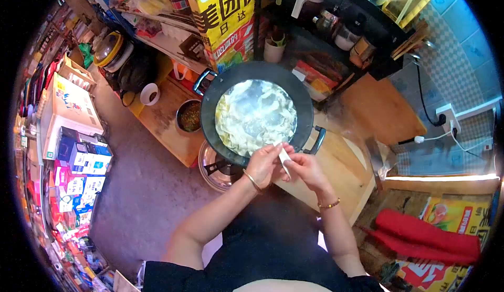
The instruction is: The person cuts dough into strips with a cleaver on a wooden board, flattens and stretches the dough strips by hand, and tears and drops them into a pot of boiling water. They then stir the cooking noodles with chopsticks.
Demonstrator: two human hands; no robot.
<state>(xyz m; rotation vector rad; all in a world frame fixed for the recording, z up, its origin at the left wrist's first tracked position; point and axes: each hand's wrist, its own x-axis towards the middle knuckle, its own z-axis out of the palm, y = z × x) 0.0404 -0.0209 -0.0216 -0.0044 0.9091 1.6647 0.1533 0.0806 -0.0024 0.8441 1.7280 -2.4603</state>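
Near the frame's centre, the left hand and right hand pinch a thin, flat white strip between them — at the lower-right edge of a round black two-handled wok holding many pale, irregular pieces.

Head view: wide-angle, round field, corners black; straight lines bow toward the rim, strongly in the tiled wall at right. Stacked goods at far left look compressed and smeared, fine detail unreadable. Exposure uneven. Brightest patch: pale pieces inside the black pot, blue-white, partly burnt out by glare. An overexposed white streak lies beyond the right edge of the wooden tabletop. Cartons at left glow cool white; floor carries a violet cast. Black shelf dim, contents half in shadow. Left hand and right hand well lit, fairly sharp.
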